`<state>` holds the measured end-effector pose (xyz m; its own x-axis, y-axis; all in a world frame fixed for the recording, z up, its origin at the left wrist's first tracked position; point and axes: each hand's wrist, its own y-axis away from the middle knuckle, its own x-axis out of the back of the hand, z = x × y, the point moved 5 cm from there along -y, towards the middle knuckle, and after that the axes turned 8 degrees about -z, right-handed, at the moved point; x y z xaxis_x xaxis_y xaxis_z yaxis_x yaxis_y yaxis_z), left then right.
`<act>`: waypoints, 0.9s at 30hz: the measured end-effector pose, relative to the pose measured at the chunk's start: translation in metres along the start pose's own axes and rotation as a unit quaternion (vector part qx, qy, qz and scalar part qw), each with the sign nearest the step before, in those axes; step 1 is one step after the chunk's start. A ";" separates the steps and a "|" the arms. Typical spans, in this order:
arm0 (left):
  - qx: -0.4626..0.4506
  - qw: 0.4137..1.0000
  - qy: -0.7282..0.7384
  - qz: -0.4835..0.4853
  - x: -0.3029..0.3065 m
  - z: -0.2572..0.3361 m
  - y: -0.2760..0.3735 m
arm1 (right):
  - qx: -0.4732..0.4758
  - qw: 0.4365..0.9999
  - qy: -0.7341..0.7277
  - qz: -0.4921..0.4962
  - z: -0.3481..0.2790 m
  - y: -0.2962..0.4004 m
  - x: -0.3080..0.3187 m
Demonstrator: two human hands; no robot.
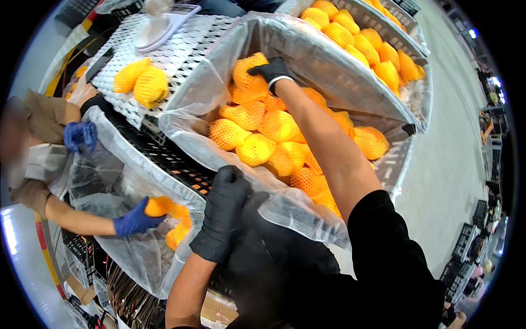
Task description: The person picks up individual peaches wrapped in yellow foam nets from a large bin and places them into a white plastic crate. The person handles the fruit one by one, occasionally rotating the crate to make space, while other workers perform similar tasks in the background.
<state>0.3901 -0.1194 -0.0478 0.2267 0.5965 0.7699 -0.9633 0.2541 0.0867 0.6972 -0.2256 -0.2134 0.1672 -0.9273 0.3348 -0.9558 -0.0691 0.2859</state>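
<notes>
My right hand (273,70), in a black glove, reaches into the far end of a crate with a white sheet liner (312,53). Its fingers and thumb are on a fruit in an orange-yellow foam net (250,70). Under it lies a heap of similar netted fruits (279,125) in the same crate. My left hand (226,205), also black-gloved, is raised by the crate's near edge with its fingers curled. Whether it grips anything is hidden.
A co-worker's blue-gloved hand (137,220) holds a netted fruit (158,206) in a lined crate (123,263) at left. Two netted fruits (141,82) lie on a woven white surface (189,35) beside a scale (158,35). Another full crate (427,88) stands at upper right.
</notes>
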 end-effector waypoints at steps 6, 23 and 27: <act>0.037 0.996 0.066 0.053 -0.002 -0.003 0.002 | 0.252 0.918 0.233 -0.197 -0.063 0.097 0.050; 0.048 0.994 0.076 0.056 -0.006 -0.006 0.004 | -0.032 0.760 0.407 -0.506 0.049 0.203 0.112; 0.047 0.995 0.071 0.052 -0.005 -0.006 0.006 | 0.024 0.810 0.337 -0.479 0.047 0.200 0.114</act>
<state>0.3845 -0.1164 -0.0552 0.1368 0.7189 0.6815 -0.9903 0.1172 0.0753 0.5140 -0.3621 -0.1607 0.9169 -0.0285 0.3982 -0.3141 -0.6671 0.6755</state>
